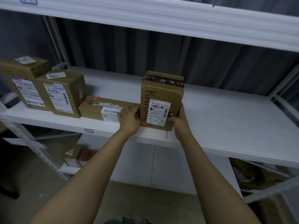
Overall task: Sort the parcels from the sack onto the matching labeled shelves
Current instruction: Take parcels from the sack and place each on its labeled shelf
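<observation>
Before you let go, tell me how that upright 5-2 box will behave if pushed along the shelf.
The upright box stands on end, taller than wide, so a high push would probably tip it. Its cardboard looks stiff despite rumpled corners, so it should hold shape. On the smooth white shelf it likely slides easily.

Parcel storeroom, that's where I stood.
White metal shelving [226, 110] faced me, a handwritten 5-2 tag [89, 131] on its edge, cardboard parcels [63, 92] with courier labels lined up, grey curtain [129, 50] behind.
</observation>
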